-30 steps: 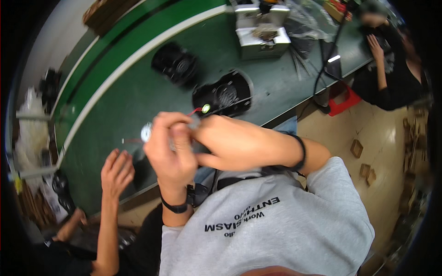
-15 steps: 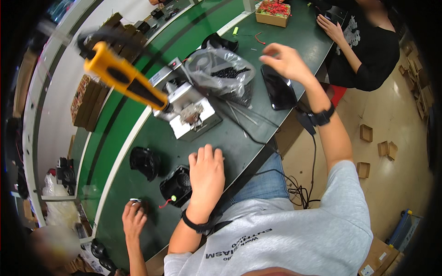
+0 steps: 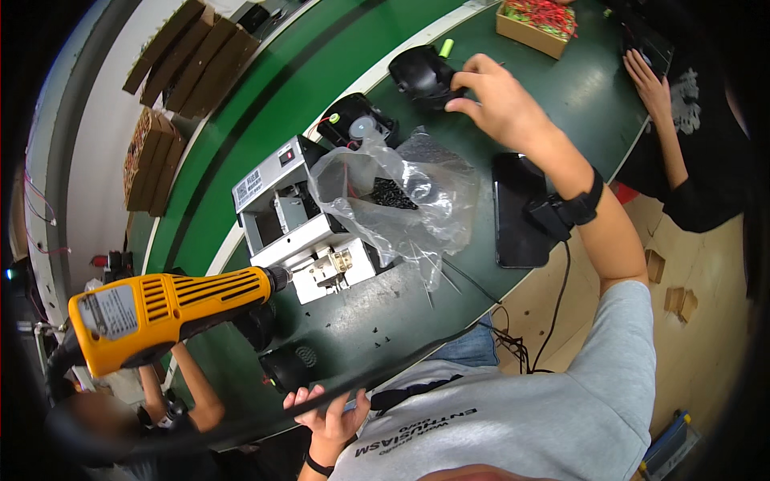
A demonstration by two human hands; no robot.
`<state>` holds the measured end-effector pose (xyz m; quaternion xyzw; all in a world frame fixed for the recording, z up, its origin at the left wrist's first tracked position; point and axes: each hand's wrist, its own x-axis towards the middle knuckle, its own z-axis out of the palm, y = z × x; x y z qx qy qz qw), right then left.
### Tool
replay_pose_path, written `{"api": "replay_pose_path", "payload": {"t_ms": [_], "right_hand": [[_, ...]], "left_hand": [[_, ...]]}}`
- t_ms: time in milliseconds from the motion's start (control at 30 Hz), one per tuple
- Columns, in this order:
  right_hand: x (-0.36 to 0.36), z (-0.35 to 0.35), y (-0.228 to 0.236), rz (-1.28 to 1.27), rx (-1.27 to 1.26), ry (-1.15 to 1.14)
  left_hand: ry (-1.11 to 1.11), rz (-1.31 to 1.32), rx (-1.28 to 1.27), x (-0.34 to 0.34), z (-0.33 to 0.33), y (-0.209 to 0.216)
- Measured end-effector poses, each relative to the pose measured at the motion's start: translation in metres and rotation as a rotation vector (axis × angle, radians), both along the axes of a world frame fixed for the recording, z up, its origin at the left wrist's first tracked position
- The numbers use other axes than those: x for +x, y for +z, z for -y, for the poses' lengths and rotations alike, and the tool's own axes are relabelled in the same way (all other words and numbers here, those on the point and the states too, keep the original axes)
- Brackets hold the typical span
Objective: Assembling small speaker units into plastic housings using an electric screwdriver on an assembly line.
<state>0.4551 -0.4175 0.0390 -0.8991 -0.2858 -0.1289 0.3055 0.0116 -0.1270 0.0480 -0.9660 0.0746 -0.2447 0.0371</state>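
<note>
while right hand (image 3: 499,100) grip clamped on one black housing (image 3: 423,74), left hand (image 3: 330,413) curled round one cable (image 3: 377,377)

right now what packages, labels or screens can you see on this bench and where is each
Clear plastic bag: mid-bench, crumpled, small dark parts inside, leaning on the grey machine.
Cardboard box: far end of the bench, shallow, brown, filled with red pieces.
Dark flat screen: bench edge under the right forearm, rectangular, black, blank.
White label: on top of the grey machine, small rectangle.
Label: on the yellow power screwdriver, pale rectangle.
Flattened cartons: beyond the bench, brown stacks.
</note>
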Motion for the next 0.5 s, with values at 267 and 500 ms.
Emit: {"api": "replay_pose_path", "payload": {"t_ms": [267, 500], "right_hand": [[-0.030, -0.044, 0.031, 0.105, -0.016, 0.293], [-0.002, -0.064, -0.003, 0.209, -0.118, 0.501]], "left_hand": [[0.501, -0.126, -0.121, 0.019, -0.008, 0.021], [0.435, -0.099, -0.342, -0.015, -0.026, 0.018]]}}
